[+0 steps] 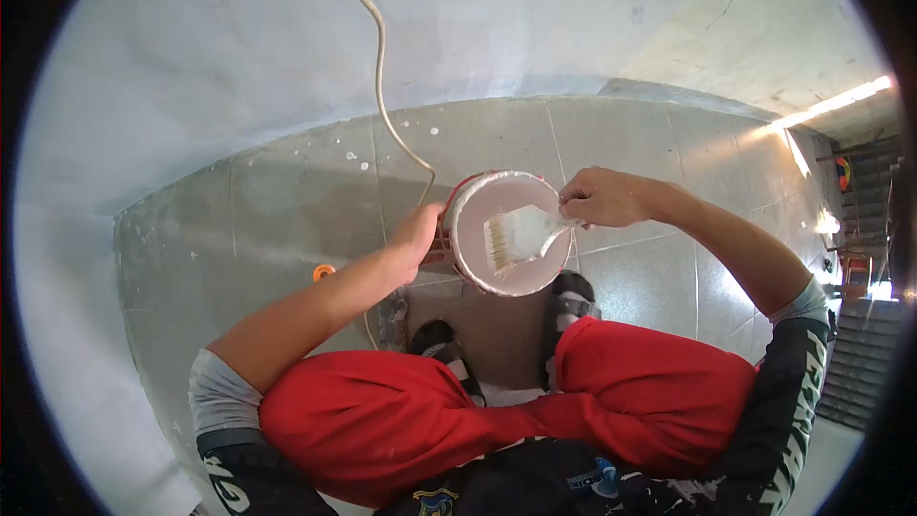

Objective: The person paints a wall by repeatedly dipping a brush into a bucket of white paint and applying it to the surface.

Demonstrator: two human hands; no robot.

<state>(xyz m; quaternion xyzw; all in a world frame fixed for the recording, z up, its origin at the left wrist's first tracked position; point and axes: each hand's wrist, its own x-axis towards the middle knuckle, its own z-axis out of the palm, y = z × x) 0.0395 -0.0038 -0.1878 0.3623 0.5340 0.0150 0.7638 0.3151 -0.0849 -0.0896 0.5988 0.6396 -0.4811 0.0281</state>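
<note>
Head view, and the right hand (604,199) pinches the handle of a wide brush (525,232), bristles toward the left hand (417,239), right over the bucket (456,250) sitting between both hands; left fingers curl against its side, gripping it, a pale cable (382,67) dropping just beside them

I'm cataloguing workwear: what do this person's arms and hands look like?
The left hand and right hand are gloveless, the forearms uncovered. The left sleeve and right sleeve are black with pale lettering, ending in grey cuffs.
</note>
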